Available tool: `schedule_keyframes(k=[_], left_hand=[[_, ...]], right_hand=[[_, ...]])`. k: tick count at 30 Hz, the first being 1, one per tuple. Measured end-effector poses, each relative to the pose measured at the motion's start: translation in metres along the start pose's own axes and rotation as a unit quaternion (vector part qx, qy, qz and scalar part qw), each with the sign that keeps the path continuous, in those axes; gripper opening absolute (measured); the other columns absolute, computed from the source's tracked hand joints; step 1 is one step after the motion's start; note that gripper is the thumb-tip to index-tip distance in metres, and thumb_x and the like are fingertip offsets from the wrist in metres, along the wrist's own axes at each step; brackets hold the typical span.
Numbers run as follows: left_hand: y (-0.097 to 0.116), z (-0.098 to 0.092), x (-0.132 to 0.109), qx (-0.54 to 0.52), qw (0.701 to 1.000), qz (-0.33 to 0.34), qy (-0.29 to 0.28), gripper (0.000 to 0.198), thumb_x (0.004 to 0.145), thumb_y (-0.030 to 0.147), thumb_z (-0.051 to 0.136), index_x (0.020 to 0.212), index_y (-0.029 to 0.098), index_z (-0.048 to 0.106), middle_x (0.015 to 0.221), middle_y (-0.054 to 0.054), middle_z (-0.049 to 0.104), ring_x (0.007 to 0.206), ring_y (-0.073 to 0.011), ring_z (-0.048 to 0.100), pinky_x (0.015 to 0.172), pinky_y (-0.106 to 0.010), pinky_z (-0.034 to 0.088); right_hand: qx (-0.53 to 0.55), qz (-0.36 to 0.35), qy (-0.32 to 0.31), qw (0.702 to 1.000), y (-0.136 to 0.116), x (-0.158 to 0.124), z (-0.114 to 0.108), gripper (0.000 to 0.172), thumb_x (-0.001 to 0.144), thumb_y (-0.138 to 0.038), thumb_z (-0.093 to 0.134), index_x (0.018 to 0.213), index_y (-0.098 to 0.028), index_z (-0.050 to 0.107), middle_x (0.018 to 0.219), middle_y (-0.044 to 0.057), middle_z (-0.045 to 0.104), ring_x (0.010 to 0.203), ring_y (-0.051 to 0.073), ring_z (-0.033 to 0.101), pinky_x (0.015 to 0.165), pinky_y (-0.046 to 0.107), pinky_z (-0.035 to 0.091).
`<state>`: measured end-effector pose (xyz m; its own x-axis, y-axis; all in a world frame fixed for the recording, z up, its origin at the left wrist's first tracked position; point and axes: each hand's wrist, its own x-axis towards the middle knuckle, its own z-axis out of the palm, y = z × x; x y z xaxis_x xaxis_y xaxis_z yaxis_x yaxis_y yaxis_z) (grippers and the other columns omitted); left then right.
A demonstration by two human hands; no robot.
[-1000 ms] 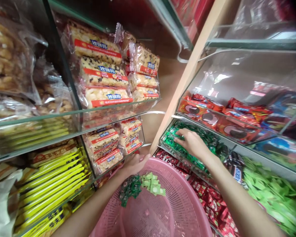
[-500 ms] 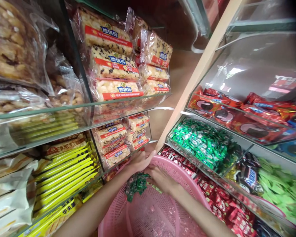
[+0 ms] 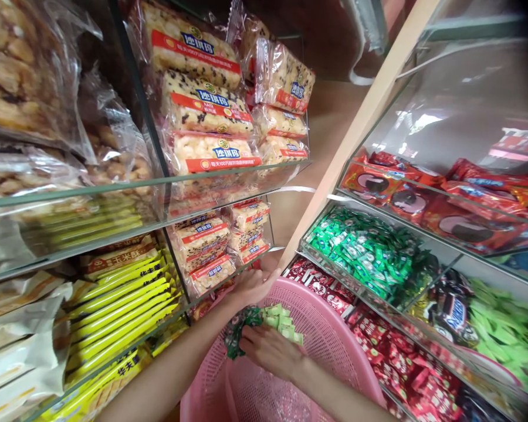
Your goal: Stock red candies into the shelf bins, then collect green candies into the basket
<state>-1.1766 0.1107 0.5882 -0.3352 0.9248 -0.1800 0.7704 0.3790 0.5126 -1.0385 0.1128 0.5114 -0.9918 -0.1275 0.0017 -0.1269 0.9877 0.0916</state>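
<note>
A pink mesh basket [image 3: 330,328] is low in front of me. My left hand [image 3: 254,286] is at its far rim, fingers bent over the edge and partly hidden, thumb stretched out along it. Inside lies a clump of dark green wrapped candies [image 3: 235,333]. My right hand [image 3: 268,350] is down in the basket, its curled fingers pressed into these candies; the fingertips are partly hidden. Beside them, pale green wrapped candies [image 3: 281,321] lie near the basket's far wall.
To the right, glass-fronted shelves hold green candies [image 3: 369,252], red packets [image 3: 391,346] and Snickers bars [image 3: 451,310]. Stacked sachima packs [image 3: 209,111] and yellow wafer packs [image 3: 127,299] fill shelves at left. A wooden post [image 3: 356,129] stands between, with a glass ledge [image 3: 229,179] jutting out.
My right hand has moved left and down from the far wall onto the green candies, uncovering the pale green ones. My left hand stays at the rim. The view has shifted slightly.
</note>
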Motion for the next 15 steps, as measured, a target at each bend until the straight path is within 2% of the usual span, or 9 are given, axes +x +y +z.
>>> schedule_keyframes(k=[6,11,15], left_hand=[[0.001,0.002,0.000,0.021,1.000,0.001,0.016,0.079,0.083,0.066,0.007,0.095,0.018,0.069,0.100,-0.013,0.069,0.107,-0.0283,0.056,0.092,-0.035,0.036],[-0.002,0.000,-0.002,0.016,0.999,0.035,0.025,0.081,0.082,0.066,0.002,0.100,0.022,0.068,0.100,-0.012,0.069,0.104,-0.0295,0.058,0.089,-0.037,0.038],[-0.004,0.002,-0.002,0.022,0.999,0.040,0.027,0.082,0.082,0.066,0.001,0.100,0.022,0.068,0.099,-0.012,0.069,0.104,-0.0299,0.058,0.090,-0.038,0.038]], right_hand=[[0.014,0.028,-0.023,0.999,0.002,-0.002,-0.007,0.004,0.085,-0.022,0.053,0.087,-0.020,0.050,0.091,0.000,0.056,0.067,0.012,0.054,0.053,0.027,0.037],[0.040,0.031,-0.047,0.998,0.005,-0.007,-0.016,0.034,0.075,-0.045,0.063,0.092,-0.019,0.051,0.096,0.001,0.057,0.073,0.015,0.057,0.058,0.027,0.040],[0.044,0.033,-0.055,0.997,0.007,-0.010,-0.014,0.043,0.070,-0.051,0.066,0.093,-0.019,0.051,0.096,0.002,0.058,0.074,0.016,0.057,0.059,0.028,0.041]])
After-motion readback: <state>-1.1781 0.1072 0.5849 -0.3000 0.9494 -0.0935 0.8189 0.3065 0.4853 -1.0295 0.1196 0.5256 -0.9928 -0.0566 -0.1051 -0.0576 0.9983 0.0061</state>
